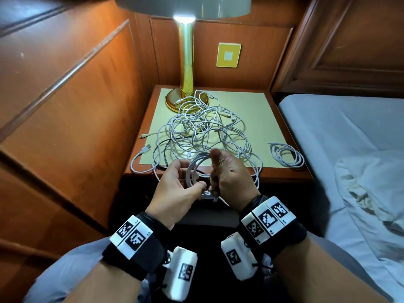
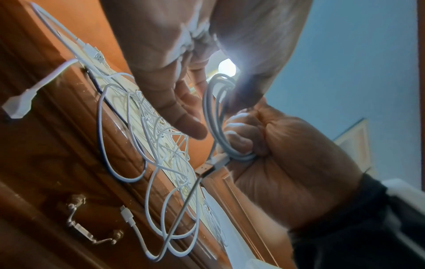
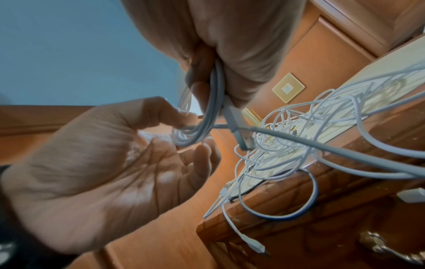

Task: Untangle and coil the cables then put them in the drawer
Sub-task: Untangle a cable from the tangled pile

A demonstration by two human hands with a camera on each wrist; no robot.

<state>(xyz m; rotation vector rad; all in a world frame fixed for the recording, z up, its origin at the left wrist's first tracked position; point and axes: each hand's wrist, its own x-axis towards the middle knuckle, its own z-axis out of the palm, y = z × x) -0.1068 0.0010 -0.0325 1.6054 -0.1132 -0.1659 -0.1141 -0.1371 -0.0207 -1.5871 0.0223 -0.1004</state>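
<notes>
My right hand (image 1: 218,171) grips a small coil of white cable (image 1: 193,171) in its fist in front of the nightstand, thumb up. The coil's USB plug (image 3: 239,131) sticks out below the fist. My left hand (image 1: 188,174) lies palm up beside the coil with relaxed fingers, its thumb touching the lower loops. A big tangle of white and dark cables (image 1: 203,127) covers the nightstand top (image 1: 251,106), several ends hanging over the front edge. One coiled white cable (image 1: 288,156) lies at the right front corner. The drawer front with its metal handle (image 2: 92,229) appears below the edge.
A brass lamp (image 1: 185,68) stands at the back left of the nightstand, its base under some cable loops. Wood panelling closes in the left side and the back. A bed with a white sheet (image 1: 349,138) lies close on the right.
</notes>
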